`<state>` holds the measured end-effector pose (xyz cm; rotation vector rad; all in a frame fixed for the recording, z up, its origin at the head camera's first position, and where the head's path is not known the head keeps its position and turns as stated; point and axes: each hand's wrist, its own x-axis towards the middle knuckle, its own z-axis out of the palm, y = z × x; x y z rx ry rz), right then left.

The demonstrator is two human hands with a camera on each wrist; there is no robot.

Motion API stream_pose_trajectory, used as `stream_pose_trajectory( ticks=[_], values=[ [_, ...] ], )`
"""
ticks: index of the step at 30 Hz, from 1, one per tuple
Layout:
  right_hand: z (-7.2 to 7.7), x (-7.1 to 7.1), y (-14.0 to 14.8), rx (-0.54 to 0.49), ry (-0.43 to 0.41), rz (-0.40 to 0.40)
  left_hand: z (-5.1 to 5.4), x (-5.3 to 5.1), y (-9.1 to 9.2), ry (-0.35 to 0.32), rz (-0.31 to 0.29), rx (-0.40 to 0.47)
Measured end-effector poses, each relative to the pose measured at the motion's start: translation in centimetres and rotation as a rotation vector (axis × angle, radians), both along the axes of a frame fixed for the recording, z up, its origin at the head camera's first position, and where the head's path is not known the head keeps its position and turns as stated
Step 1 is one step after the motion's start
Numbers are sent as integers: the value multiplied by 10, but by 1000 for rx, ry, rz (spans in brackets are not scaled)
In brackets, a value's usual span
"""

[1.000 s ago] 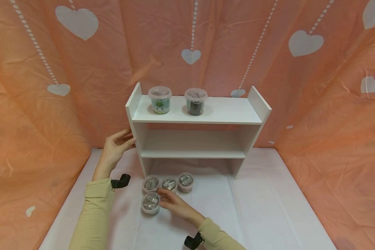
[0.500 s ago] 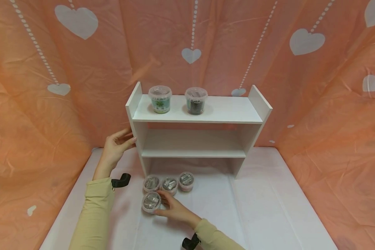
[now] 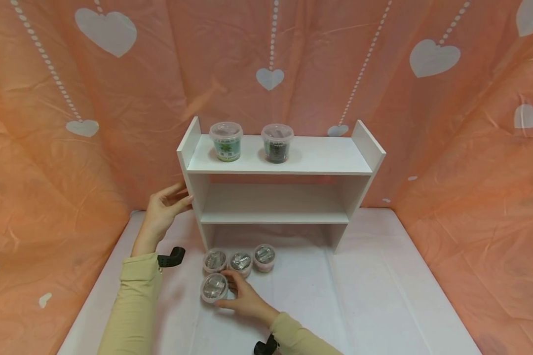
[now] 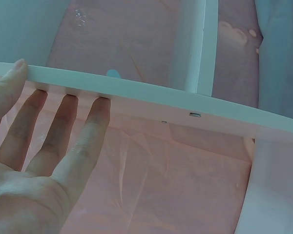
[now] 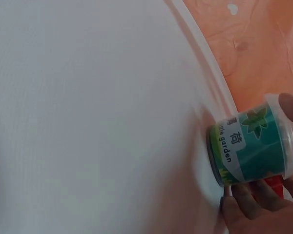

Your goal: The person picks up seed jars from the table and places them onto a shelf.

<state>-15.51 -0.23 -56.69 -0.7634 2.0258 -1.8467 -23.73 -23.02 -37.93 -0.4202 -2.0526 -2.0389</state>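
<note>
Low on the table, the right hand (image 3: 248, 298) holds the nearest clear-lidded cup (image 3: 214, 287) between thumb and fingers. The right wrist view shows this cup (image 5: 254, 144) with a green leaf label, the thumb at its lid and the fingers of the right hand (image 5: 263, 209) along its other side. The left hand (image 3: 162, 212) is at the left side of a white shelf unit (image 3: 275, 218). In the left wrist view, straight fingertips of the left hand (image 4: 49, 165) touch the side panel (image 4: 146, 92), with the thumb at its edge.
Three more lidded cups stand just behind the held one: left (image 3: 215, 260), middle (image 3: 241, 262) and right (image 3: 264, 256). On the top shelf are a green-labelled cup (image 3: 227, 143) and a dark-filled cup (image 3: 277, 144). An orange cloth (image 3: 231, 54) hangs behind.
The right hand has shifted slightly left and spread its thumb and fingers around the nearest cup, which it now holds. The left hand keeps its place on the shelf unit.
</note>
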Motion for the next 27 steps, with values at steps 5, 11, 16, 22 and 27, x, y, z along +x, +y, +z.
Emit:
stream_pose_trajectory(
  ticks=[5,11,16,22,27],
  values=[
    [0,1,-3,6,12,-22,0,0,0,-2,0,-7],
    [0,4,-4,23,10,-46,0,0,0,1,0,-16],
    [6,7,-4,23,29,-46,0,0,0,-2,-5,-9],
    [8,7,-3,26,29,-43,0,0,0,-7,3,-12],
    [4,4,0,7,3,-16,-2,-1,-1,-8,5,-16]
  ],
)
